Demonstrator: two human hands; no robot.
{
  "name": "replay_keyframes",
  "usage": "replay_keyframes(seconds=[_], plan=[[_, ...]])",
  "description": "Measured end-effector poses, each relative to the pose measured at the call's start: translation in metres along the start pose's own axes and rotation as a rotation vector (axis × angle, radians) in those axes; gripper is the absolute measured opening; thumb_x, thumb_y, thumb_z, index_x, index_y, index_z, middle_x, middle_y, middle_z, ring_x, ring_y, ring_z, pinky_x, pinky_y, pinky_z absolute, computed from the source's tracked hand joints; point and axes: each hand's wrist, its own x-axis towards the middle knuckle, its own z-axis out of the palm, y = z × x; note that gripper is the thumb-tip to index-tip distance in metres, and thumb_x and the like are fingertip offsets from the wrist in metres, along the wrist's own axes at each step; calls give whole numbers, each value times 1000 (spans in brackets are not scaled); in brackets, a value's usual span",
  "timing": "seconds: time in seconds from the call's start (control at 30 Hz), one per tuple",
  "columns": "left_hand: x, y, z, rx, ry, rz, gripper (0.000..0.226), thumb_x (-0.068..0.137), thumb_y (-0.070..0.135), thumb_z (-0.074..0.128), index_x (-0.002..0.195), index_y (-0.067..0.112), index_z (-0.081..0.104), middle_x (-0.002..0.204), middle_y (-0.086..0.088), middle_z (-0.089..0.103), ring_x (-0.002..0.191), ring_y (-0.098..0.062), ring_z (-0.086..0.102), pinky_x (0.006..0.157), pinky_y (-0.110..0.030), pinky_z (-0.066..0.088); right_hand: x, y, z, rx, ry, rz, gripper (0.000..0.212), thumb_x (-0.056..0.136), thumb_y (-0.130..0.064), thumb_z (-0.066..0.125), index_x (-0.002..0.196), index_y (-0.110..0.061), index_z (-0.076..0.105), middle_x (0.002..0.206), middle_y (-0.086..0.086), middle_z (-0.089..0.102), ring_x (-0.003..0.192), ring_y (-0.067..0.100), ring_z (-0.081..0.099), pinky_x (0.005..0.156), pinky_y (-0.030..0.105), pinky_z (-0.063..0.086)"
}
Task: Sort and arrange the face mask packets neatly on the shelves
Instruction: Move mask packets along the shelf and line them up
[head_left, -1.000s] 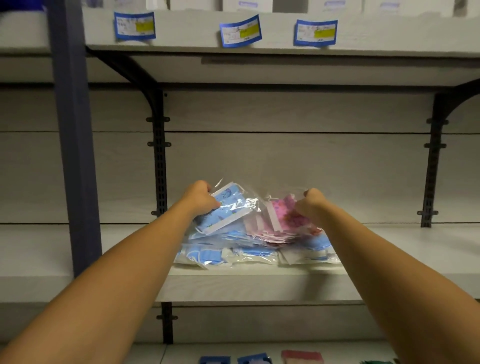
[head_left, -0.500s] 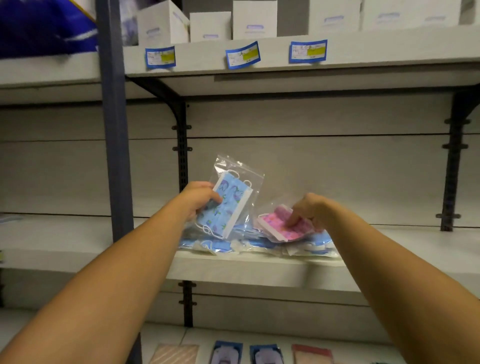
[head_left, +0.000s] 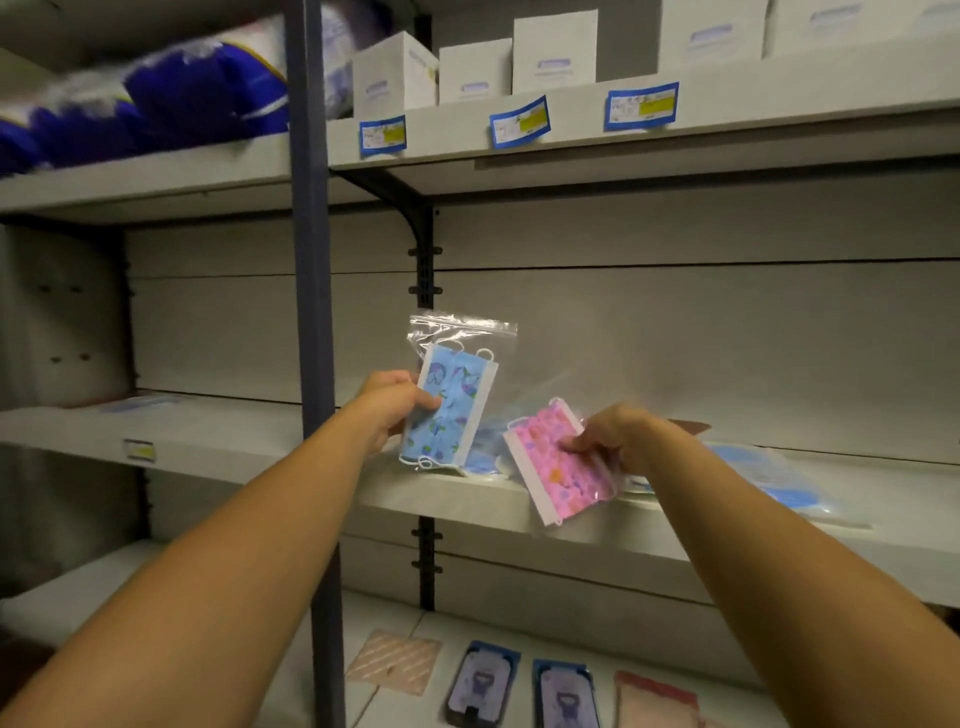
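Observation:
My left hand (head_left: 390, 404) pinches a clear packet with a blue patterned face mask (head_left: 451, 405), held upright above the middle shelf (head_left: 457, 493). My right hand (head_left: 618, 435) grips a clear packet with a pink patterned mask (head_left: 558, 467), tilted and hanging over the shelf's front edge. More blue mask packets (head_left: 769, 475) lie flat on the shelf to the right of my right arm, and a few blue ones (head_left: 485, 449) lie between my hands.
A dark upright post (head_left: 311, 332) stands just left of my left arm. White boxes (head_left: 475, 70) and price labels (head_left: 519, 122) line the upper shelf. Blue bags (head_left: 156, 104) fill the top left shelf. Flat packets (head_left: 483, 686) lie on the lowest shelf.
Both hands have lifted their packets off the pile and moved apart. The blue packet rose upright; the pink one came forward over the shelf edge. The view has swung left.

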Motion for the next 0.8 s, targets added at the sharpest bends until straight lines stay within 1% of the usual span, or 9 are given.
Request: replay_keyframes(seconds=[0.13,0.23,0.27,0.33,0.43,0.5,0.6,0.67,0.8], plan=[[-19,-11,-15,-43,70,48,26,87,-4,72,111,2,66,105,-11,73,91,-25,72,74,-39,61,-11,4,7,103,92,-235,27,76,-10,87,89,-6,64,82,9,68,68,20,62,60,32,54],[-26,-14,-32,-44,141,86,28,86,-3,73,111,9,66,108,-8,72,97,-26,71,81,-43,61,-17,1,18,119,85,-334,27,79,-7,84,98,-6,64,82,7,66,65,15,59,44,21,47],[-26,-14,-38,-49,158,100,29,86,-3,74,112,9,66,109,-8,72,100,-27,71,83,-44,61,-15,-1,21,117,84,-367,30,80,-8,84,103,-4,65,86,8,67,69,15,60,46,21,48],[-29,-14,-52,-56,205,127,27,85,-3,74,107,11,67,106,-8,72,99,-27,71,85,-46,60,-15,-8,31,157,64,-436,39,79,-8,84,113,-4,65,98,8,69,81,16,63,65,26,54],[-38,-10,-71,-62,272,160,21,86,-5,72,98,11,65,96,-4,71,86,-22,70,78,-39,58,-22,-25,54,234,-12,-514,52,79,-6,82,127,-10,62,103,7,69,93,19,65,84,38,55],[-41,-9,-87,-65,298,165,19,86,-6,72,96,8,65,95,-7,71,86,-23,70,79,-40,58,-24,-38,72,238,-31,-547,48,81,-8,81,125,-8,65,107,4,70,95,18,65,81,35,53],[-46,-14,-119,-47,333,154,16,86,-5,73,96,5,67,102,-12,73,90,-28,71,81,-43,60,-27,-57,100,181,-9,-599,24,82,-15,82,104,-11,74,101,3,72,92,18,66,70,31,54],[-50,-19,-143,-18,352,137,22,86,-2,74,106,3,67,104,-11,73,93,-28,72,79,-42,61,-27,-67,121,148,28,-613,16,81,-18,84,94,-17,75,96,1,74,92,18,68,77,38,58],[-55,-30,-193,7,396,96,29,85,0,76,112,2,67,106,-12,73,95,-30,72,82,-47,61,-31,-90,169,192,10,-613,14,83,-17,81,94,-18,72,97,2,72,94,19,68,84,44,60]])
